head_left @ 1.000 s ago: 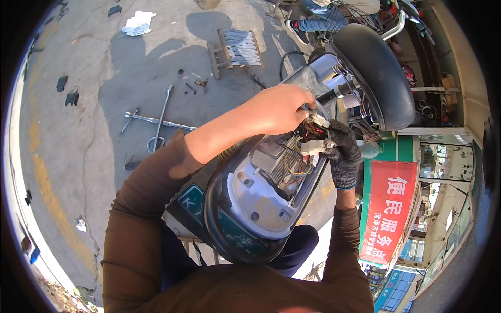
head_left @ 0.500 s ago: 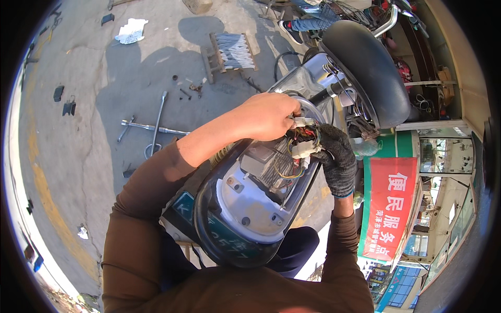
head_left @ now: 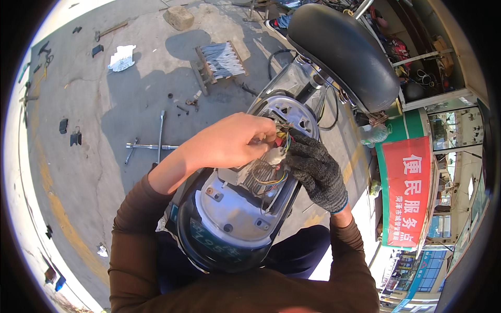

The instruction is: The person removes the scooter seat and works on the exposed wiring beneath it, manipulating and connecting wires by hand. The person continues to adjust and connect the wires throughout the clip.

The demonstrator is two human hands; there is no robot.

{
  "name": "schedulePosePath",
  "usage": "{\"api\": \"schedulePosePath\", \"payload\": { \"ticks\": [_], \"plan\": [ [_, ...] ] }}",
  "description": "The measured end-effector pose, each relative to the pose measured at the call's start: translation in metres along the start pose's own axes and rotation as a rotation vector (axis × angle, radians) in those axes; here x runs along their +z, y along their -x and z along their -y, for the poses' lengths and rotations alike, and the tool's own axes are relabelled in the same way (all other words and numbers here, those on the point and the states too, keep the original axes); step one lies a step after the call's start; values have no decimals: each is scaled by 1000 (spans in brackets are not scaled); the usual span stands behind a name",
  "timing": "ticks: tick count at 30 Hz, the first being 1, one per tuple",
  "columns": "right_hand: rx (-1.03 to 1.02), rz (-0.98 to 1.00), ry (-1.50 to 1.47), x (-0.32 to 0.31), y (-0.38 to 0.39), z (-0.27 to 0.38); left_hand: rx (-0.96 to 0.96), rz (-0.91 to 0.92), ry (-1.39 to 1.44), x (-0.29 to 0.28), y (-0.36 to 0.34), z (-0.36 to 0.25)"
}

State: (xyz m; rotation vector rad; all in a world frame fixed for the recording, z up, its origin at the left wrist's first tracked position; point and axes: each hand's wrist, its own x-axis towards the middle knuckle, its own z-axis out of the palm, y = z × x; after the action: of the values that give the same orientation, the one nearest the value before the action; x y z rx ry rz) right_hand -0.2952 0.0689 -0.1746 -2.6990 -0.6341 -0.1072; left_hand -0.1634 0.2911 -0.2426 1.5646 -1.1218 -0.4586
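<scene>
My bare left hand [head_left: 242, 138] reaches over the open rear body of an electric scooter [head_left: 224, 208], its fingertips pinched together at a bundle of coloured wires [head_left: 282, 136]. What exactly lies between these fingertips is partly hidden. On the other side of the bundle is my right hand [head_left: 315, 169] in a dark knitted glove. Its fingers curl round the wires, with the thumb side against a white plastic wire connector [head_left: 275, 155]. Just below, a finned metal controller box [head_left: 250, 177] sits in the compartment, thin yellow wires looping over it.
The raised black seat [head_left: 344, 55] stands beyond the compartment. To the left on the concrete lie a cross wrench [head_left: 160, 138], small bolts [head_left: 182, 109], a slatted wooden stool [head_left: 222, 60] and a hammer [head_left: 110, 30]. A red and green banner [head_left: 407, 188] is at the right.
Both hands and the wires have shifted left and slightly down in view, as has the scooter. My left hand has dropped closer to the controller box, and the view has turned a little.
</scene>
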Motion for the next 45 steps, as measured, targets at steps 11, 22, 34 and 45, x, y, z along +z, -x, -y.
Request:
{"api": "schedulePosePath", "payload": {
  "ticks": [11,22,34,45],
  "plan": [
    [-111,-130,47,17,8,8,-68,-21,69,5,-22,-3],
    [483,-639,-594,17,82,-38,-258,20,-551,9,-36,-53],
    [481,-450,-616,59,130,-52,-589,121,-399,-32,-86,-29],
    [464,-417,-610,51,137,-61,-606,1,156,-30,-59,2]
  ]
}}
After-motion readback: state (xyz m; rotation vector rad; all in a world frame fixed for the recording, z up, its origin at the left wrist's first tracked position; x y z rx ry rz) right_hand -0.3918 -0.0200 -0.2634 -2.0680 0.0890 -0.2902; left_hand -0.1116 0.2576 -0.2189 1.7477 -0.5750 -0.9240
